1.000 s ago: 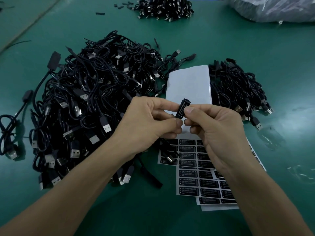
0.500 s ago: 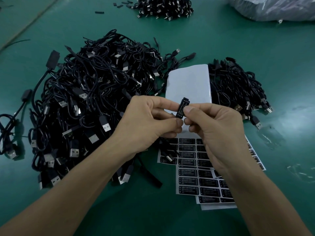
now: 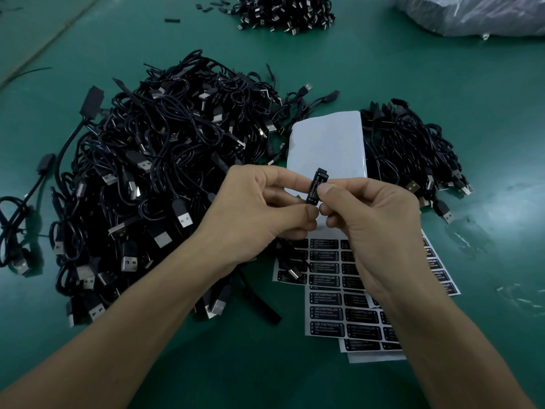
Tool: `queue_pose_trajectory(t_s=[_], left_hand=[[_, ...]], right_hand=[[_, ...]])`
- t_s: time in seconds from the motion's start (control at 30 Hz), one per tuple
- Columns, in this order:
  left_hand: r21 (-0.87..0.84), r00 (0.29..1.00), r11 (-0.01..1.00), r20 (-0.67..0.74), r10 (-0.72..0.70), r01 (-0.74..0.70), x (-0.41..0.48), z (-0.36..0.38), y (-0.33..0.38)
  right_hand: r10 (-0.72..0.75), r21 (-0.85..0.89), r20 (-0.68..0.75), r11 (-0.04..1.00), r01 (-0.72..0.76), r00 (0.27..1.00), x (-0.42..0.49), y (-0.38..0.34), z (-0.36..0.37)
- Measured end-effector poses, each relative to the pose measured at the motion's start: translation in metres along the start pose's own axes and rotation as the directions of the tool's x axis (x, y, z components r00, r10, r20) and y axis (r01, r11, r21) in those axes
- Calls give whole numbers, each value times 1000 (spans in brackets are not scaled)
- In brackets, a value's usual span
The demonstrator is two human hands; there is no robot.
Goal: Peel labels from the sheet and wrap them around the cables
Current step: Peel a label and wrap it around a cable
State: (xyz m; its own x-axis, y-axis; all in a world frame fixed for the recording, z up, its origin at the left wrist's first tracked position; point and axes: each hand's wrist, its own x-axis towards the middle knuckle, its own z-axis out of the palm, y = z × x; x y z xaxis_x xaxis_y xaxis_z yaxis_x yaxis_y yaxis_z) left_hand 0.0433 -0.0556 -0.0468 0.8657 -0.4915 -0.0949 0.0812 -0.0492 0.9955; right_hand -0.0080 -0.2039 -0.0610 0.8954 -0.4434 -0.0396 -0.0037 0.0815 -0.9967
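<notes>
Left grip (image 3: 250,214) and right grip (image 3: 374,231) pinch a black controller (image 3: 316,185) labelled "LED CONTROLLER".

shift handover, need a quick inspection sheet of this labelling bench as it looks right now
surface: green mat, one seam line at far left
job's things: label sheets stacked under the right wrist, with many black labels unpeeled; labelled piece reading LED CONTROLLER held up above them
clutter: white sheet beyond the hands; black bits at the far side; clear scraps at right
hands: left hand and right hand both pinch the labelled piece
cables: large pile at left, tangled; smaller pile at right; third pile at far edge
surroundings: plastic bag at far right
</notes>
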Motion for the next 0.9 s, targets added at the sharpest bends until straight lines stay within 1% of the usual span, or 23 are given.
queue_pose_trajectory(t_s=[0.33,0.6,0.9], left_hand=[[-7,1000,1000,13,-7,7,0,-1,0],[5,1000,1000,11,5,-5,0,-1,-1],[-9,1000,1000,11,10,-10,0,0,-2]], right_hand=[[-3,-28,-25,1000,3,1000,-1,-1,2],[-43,-66,-50,997,40,998,-3,-2,5],[-46,-62,-61,997,42,997,-4,-2,6]])
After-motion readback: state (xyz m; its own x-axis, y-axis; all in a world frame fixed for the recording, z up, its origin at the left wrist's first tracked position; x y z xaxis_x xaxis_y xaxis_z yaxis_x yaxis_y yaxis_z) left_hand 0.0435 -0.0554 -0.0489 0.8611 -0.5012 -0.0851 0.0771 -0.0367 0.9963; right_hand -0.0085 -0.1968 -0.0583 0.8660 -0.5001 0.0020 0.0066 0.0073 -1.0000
